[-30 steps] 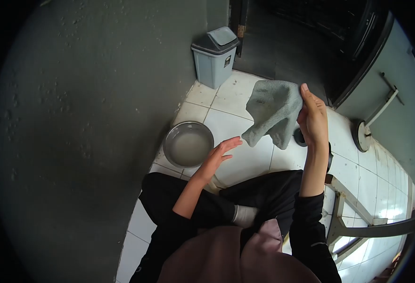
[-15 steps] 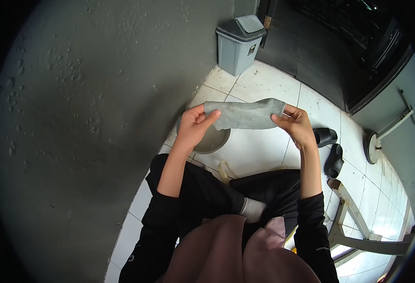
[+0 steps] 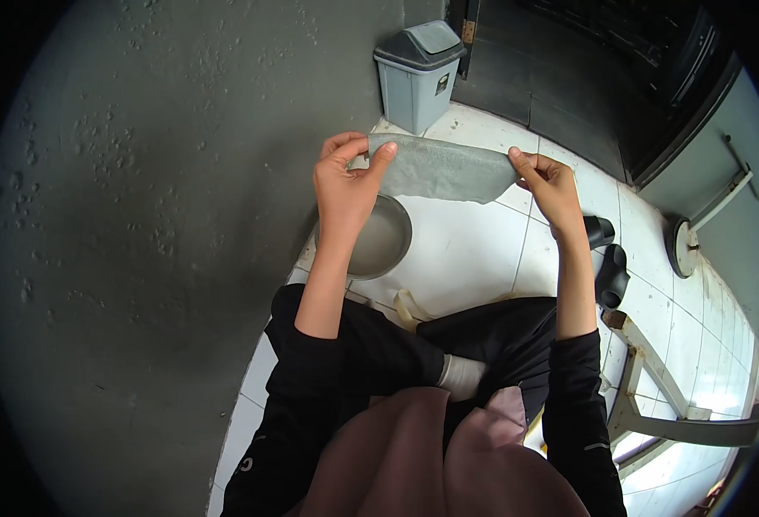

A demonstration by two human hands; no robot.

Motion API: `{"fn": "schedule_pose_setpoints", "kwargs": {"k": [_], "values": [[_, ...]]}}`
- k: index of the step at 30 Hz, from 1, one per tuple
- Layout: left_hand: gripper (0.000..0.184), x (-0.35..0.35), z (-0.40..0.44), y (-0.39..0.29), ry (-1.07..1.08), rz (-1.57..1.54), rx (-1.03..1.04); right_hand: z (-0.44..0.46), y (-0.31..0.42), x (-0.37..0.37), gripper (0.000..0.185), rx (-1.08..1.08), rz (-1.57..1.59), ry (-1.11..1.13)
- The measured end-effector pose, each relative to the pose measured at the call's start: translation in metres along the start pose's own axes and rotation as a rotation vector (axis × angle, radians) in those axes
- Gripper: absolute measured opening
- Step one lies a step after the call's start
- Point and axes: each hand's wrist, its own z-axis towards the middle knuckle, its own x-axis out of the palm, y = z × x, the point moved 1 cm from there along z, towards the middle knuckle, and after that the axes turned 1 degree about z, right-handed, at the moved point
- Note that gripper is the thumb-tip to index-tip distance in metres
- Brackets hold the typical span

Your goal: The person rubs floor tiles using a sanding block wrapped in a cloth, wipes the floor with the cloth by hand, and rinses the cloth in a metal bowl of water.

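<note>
Two hands (image 3: 344, 185) now hold the grey cloth (image 3: 448, 170) one held earlier.

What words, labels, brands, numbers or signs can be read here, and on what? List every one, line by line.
No text can be read for certain.
Label on the grey bin: too small to read.
Pale curved mark on the left sleeve: perhaps a "C" or a logo; too unclear to tell.
Cloth: no lettering visible.
</note>
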Motion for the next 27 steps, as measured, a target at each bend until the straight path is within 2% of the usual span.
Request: {"fn": "schedule_pose_setpoints", "kwargs": {"k": [1, 2, 4, 5, 7, 11, 13, 14, 16, 18, 20, 22, 24, 26, 27], "values": [[0.020, 0.001, -0.001, 0.004, -0.096, 0.071, 0.129, 0.000, -0.004, 0.000, 0.042, 0.029, 0.061, 0.022], [0.020, 0.002, -0.002, 0.006, -0.094, 0.073, 0.129, -0.002, -0.005, 0.003, 0.042, 0.031, 0.063, 0.022], [0.021, 0.003, -0.003, 0.010, -0.107, 0.029, 0.220, -0.005, -0.006, 0.007, 0.036, -0.078, 0.331, -0.002], [0.021, 0.004, -0.004, 0.008, -0.104, 0.029, 0.219, -0.007, -0.008, 0.007, 0.036, -0.075, 0.332, -0.005], [0.024, 0.005, -0.007, 0.005, 0.049, -0.266, -0.067, -0.010, -0.011, 0.008, 0.031, -0.069, 0.496, 0.088], [0.025, 0.006, -0.011, 0.018, 0.061, -0.298, -0.162, -0.008, -0.031, 0.006, 0.028, -0.046, 0.561, 0.194], [0.028, 0.010, -0.016, 0.023, 0.110, -0.244, -0.313, -0.014, -0.026, 0.017, 0.024, 0.215, 0.415, 0.037], [0.028, 0.014, -0.019, 0.030, 0.114, -0.243, -0.317, -0.013, -0.034, 0.021, 0.024, 0.220, 0.416, 0.034], [0.032, 0.022, -0.028, 0.052, 0.143, -0.088, -0.317, -0.011, -0.061, 0.033, 0.024, 0.361, 0.359, -0.115], [0.039, 0.031, -0.038, 0.057, 0.144, 0.035, -0.345, -0.020, -0.068, 0.049, 0.027, 0.376, 0.451, -0.154], [0.043, 0.044, -0.056, 0.049, 0.049, 0.225, -0.087, -0.035, -0.071, 0.066, 0.026, 0.331, 0.486, -0.178], [0.049, 0.053, -0.071, 0.032, 0.132, 0.195, -0.150, -0.051, -0.076, 0.085, 0.025, 0.307, 0.608, -0.214], [0.045, 0.068, -0.084, 0.028, 0.199, 0.277, 0.166, -0.067, -0.074, 0.100, 0.027, 0.376, 0.746, -0.277], [0.040, 0.076, -0.098, 0.028, 0.289, 0.333, 0.156, -0.079, -0.080, 0.106, 0.032, 0.432, 1.068, -0.289], [0.039, 0.080, -0.104, 0.032, 0.411, 0.454, 0.197, -0.084, -0.091, 0.109, 0.032, 0.479, 1.092, -0.287]]}}
